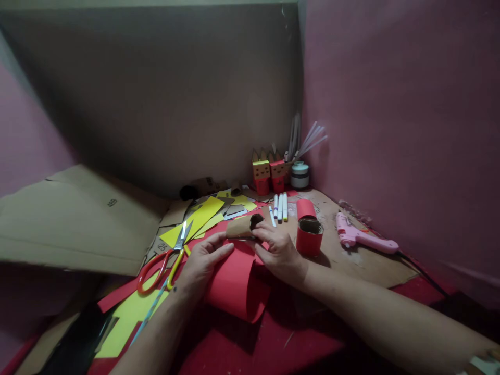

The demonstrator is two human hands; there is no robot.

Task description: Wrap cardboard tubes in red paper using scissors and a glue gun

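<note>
Red paper [230, 284] and cardboard tube [238, 228] were pinched in the grip of left hand [203, 260] and right hand [280, 251], probably so neither slipped.

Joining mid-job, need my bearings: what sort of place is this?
Probably a craft corner, perhaps at home: scissors, yellow paper and a pink glue gun are laid out.

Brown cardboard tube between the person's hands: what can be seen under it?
Below the brown cardboard tube, a curled red paper sheet shows. The left hand and right hand cover parts of both, so whether they touch there is hidden.
</note>
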